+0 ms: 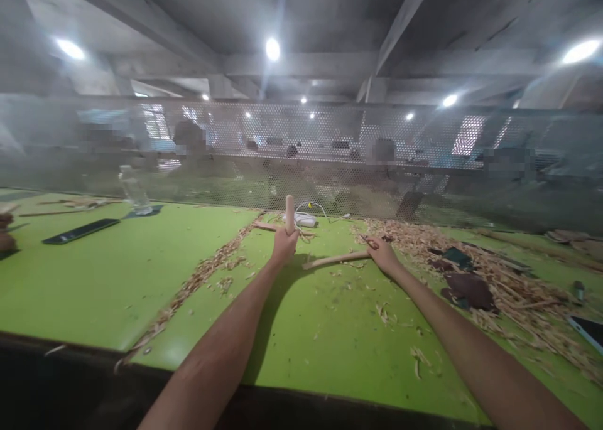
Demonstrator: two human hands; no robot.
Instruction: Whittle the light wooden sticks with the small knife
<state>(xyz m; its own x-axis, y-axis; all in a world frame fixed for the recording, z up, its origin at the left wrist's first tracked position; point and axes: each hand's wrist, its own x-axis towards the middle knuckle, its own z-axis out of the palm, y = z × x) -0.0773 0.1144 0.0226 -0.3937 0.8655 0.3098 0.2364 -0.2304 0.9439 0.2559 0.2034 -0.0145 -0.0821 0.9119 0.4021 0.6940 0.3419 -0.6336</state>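
- Tabletop (117, 279): green, with a dark front edge nearest the camera. Both bare forearms reach out across it.
- Loose wood shavings (417, 358): scattered between the forearms. A thin trail of them runs diagonally on the left.
- Left hand (285, 247): grip closed tight round the lower part of a wooden dowel (289, 211). The dowel stands upright, its rounded top clear of the fist.
- Right hand (384, 255): lies on the near end of a second wooden stick (335, 260), which rests flat on the tabletop and points toward the left hand. Whether this grip wraps the stick or only presses on it cannot be told.
- Step in hand, as judged: two pieces held, one raised and one steadied. Any further move calls for a sure hold on the flat stick.
- Shavings heap (499, 273): thick, right of the right hand, with dark objects (466, 290) part-buried in it.
- Phone (81, 230): dark, flat, far left.
- White charger (305, 219): just behind the dowel, with its cable.
- Plastic bottle (134, 193): clear, upright, far left.
- Mesh screen (330, 147): perforated, along the far edge.
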